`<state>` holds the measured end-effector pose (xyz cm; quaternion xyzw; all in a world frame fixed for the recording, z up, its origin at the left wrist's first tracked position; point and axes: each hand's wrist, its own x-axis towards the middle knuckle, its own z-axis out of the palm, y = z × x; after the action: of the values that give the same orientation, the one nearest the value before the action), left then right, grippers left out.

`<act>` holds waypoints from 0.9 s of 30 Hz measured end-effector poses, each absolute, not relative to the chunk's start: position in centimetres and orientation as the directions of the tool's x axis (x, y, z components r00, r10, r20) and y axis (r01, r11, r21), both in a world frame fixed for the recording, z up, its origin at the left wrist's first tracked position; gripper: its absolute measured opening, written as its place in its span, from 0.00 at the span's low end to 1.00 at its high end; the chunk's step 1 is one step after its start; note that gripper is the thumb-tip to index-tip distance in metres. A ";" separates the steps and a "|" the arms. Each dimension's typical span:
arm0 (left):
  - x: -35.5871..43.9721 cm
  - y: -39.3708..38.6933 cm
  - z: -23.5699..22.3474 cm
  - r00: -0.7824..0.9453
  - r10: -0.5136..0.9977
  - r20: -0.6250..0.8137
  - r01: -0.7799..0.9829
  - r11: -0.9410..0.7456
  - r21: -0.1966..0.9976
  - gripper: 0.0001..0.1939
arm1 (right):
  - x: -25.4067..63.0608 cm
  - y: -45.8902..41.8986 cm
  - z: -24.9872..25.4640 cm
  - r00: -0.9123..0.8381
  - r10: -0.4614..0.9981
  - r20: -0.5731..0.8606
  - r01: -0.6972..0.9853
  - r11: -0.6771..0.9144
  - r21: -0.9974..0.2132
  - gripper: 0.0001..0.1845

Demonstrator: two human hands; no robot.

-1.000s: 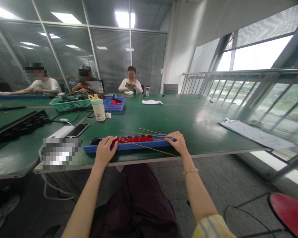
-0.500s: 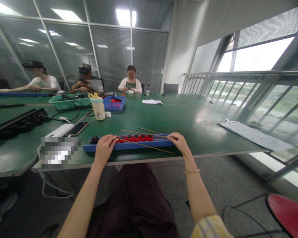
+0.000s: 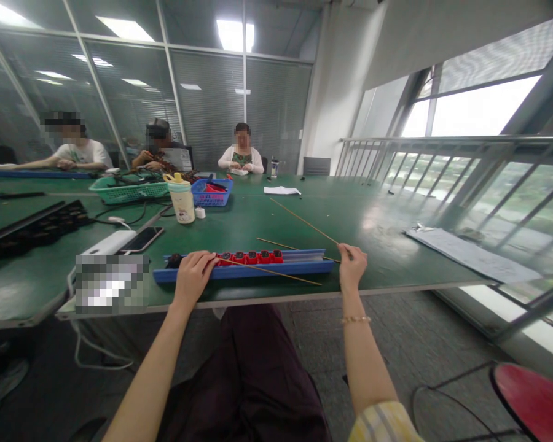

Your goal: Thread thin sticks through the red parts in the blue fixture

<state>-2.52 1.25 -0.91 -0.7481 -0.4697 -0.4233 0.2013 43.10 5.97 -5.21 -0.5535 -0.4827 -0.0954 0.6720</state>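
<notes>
A long blue channel [image 3: 258,272] lies along the table's near edge, with a row of red blocks with dark tops [image 3: 252,257] in it and a black piece [image 3: 174,261] at its left end. My left hand [image 3: 194,270] rests over its left part, closed in a pinch on one end of a thin wooden stick [image 3: 276,272], which slants across the front wall. Beyond the channel's right end, my right hand [image 3: 352,264] grips another thin wooden stick [image 3: 304,221], raised and pointing away to the left. A third stick [image 3: 276,244] lies behind and across the channel.
Left of the channel are a phone [image 3: 142,239], a white power bank [image 3: 108,243] and cables. Farther back stand a cream cup [image 3: 183,204], a blue basket [image 3: 212,197] and a green basket [image 3: 129,194]. A clipboard [image 3: 470,250] lies at the right. Several people sit across the table.
My right hand has moved right, off the channel's right end. The stick in it has lifted and swung so its far end points away. My left hand has hardly moved.
</notes>
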 end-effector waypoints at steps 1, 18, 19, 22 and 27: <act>-2.5 1.2 -0.8 0.201 0.531 0.823 0.874 -0.477 0.094 0.12 | 43.4 6.1 -5.5 0.541 0.385 0.748 0.681 0.321 -0.658 0.20; -2.4 1.1 -1.0 0.198 0.499 0.844 0.905 -0.424 0.038 0.12 | 43.1 7.3 -6.9 0.659 0.613 0.436 0.680 -0.237 -0.694 0.11; -2.4 1.1 -1.0 0.199 0.495 0.846 0.905 -0.424 0.035 0.12 | 43.0 7.2 -6.7 0.652 0.642 0.404 0.691 -0.283 -0.665 0.11; -2.5 1.2 -1.2 0.200 0.491 0.848 0.903 -0.429 0.036 0.11 | 42.7 6.9 -6.5 0.603 0.714 0.356 0.733 -0.319 -0.601 0.12; -2.4 1.3 -1.2 0.194 0.489 0.851 0.899 -0.436 0.046 0.11 | 42.9 7.1 -7.0 0.564 0.713 0.418 0.751 -0.231 -0.619 0.13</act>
<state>-2.41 1.25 -1.19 -0.7338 -0.4727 -0.4238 0.2418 42.94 7.06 -6.98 -0.7843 -0.4665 -0.0233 0.4084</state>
